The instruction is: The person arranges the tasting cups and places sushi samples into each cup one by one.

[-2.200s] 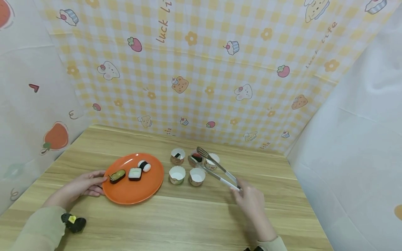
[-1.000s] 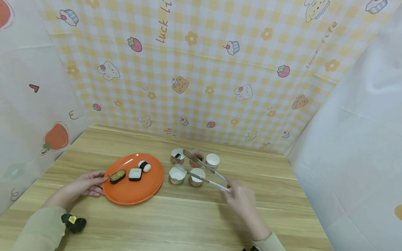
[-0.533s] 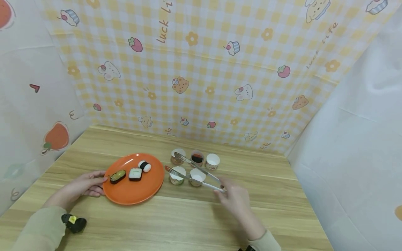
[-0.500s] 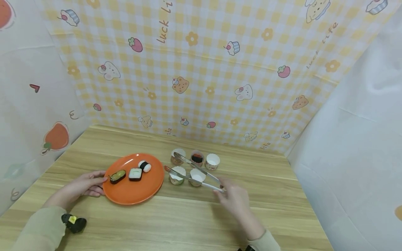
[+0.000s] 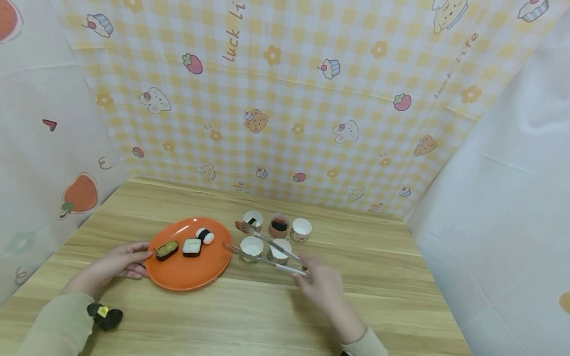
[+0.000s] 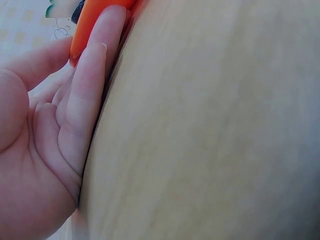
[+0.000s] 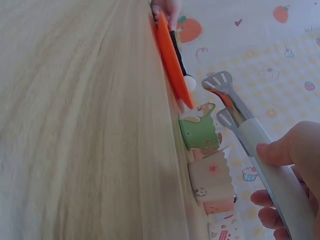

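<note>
My left hand [image 5: 126,259] pinches the left rim of an orange plate [image 5: 187,276], thumb on top and fingers underneath. On the plate lie three sushi pieces: one with a yellow-brown topping [image 5: 166,250], a white square one [image 5: 192,247] and a white oval one with a black band [image 5: 205,236]. My right hand [image 5: 322,282] grips metal tongs [image 5: 291,270] with white handles. Their slotted tips are spread apart, nothing between them, over the left paper cups [image 5: 252,248] and close to the plate's right edge.
Several paper cups stand in two rows right of the plate. The back left cup [image 5: 253,220] holds a small dark-and-white piece; the back middle cup [image 5: 279,225] holds a red-and-black one. A patterned cloth [image 5: 311,99] hangs behind the wooden table [image 5: 231,321].
My right hand has moved left with the tongs, whose tips went from over the back cups to beside the plate. My left hand and the plate stay still.
</note>
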Tool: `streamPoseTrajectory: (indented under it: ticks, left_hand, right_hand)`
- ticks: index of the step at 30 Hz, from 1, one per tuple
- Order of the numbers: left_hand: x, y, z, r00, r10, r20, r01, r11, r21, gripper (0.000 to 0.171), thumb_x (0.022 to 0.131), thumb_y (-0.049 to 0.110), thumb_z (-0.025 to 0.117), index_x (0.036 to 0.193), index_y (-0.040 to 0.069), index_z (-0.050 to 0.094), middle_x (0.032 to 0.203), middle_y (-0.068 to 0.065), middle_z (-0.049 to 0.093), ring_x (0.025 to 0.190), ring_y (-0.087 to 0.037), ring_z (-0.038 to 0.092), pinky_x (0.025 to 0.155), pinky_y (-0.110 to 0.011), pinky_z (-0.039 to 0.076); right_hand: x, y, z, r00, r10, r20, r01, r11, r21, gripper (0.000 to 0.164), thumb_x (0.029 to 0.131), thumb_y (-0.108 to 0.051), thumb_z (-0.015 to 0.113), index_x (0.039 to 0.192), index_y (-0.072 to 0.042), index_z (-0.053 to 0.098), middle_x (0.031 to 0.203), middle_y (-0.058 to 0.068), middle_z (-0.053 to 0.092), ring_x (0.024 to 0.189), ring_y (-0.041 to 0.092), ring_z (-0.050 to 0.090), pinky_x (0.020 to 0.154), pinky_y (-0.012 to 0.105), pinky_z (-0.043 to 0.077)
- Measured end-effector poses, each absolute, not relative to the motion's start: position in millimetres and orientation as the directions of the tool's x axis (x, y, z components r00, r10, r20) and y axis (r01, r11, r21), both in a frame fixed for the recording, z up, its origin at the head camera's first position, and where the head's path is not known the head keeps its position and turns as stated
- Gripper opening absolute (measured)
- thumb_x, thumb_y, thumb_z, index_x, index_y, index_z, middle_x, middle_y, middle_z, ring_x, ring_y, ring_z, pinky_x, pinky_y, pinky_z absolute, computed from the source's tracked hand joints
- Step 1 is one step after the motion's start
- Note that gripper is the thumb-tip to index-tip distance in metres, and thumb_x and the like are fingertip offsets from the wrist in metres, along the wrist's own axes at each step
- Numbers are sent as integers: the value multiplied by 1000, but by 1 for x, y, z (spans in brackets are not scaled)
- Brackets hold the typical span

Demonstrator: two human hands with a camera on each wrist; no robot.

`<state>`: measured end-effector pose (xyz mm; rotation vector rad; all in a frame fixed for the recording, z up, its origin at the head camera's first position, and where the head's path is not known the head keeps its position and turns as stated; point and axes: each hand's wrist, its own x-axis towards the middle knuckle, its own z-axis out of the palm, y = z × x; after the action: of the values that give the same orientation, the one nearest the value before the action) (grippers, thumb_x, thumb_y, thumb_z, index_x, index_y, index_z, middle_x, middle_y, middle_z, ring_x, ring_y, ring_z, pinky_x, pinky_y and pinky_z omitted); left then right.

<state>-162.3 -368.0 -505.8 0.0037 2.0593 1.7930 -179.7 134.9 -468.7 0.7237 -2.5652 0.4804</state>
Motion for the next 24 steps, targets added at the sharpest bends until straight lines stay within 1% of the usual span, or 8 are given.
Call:
streamPoseTrajectory:
  ticks: [4, 8, 13, 19, 24]
  left_hand:
    - [-162, -367, -506, -917, 254, -306, -267, 178, 947, 66, 102, 22, 49, 139, -18, 13, 87, -9, 69, 76, -24, 69, 67, -34, 57]
    - [-163, -366, -505, -917, 233, -324, -284, 189, 940, 67, 102, 23, 50, 140, -17, 14, 88, -9, 69, 76, -24, 69, 68, -34, 57]
    - [-163, -365, -504, -917, 242, -316, -274, 191, 943, 66, 102, 22, 48, 140, -18, 12, 87, -9, 69, 75, -24, 69, 67, -34, 57]
    - [-164, -367, -505, -915, 257, -310, -269, 180, 946, 63, 103, 20, 46, 140, -17, 10, 85, -10, 69, 74, -23, 69, 66, -33, 57]
    - [-163, -367, -506, -916, 251, -314, -272, 187, 944, 63, 103, 20, 47, 140, -17, 12, 87, -9, 69, 75, -24, 69, 66, -34, 57]
  right_hand:
    - [-178, 130, -469, -782, -411, 469, -552, 806, -213, 44, 73, -28, 83, 110, -9, 70, 80, -3, 67, 54, 6, 50, 41, 16, 31]
    - [-178, 126, -470, -770, -420, 481, -557, 809, -185, 44, 73, -29, 83, 110, -10, 69, 80, -4, 67, 57, 8, 54, 43, 17, 33]
    - [-178, 121, -470, -752, -437, 494, -578, 797, -175, 44, 73, -29, 83, 110, -9, 69, 81, -3, 68, 57, 9, 57, 43, 15, 34]
    - [-177, 114, -469, -756, -448, 477, -582, 793, -179, 44, 74, -30, 82, 110, -9, 69, 83, -1, 70, 59, 11, 59, 42, 15, 34]
    - [-177, 108, -473, -727, -465, 505, -591, 798, -116, 44, 74, -34, 82, 109, -10, 69, 83, -2, 70, 61, 11, 61, 44, 16, 37]
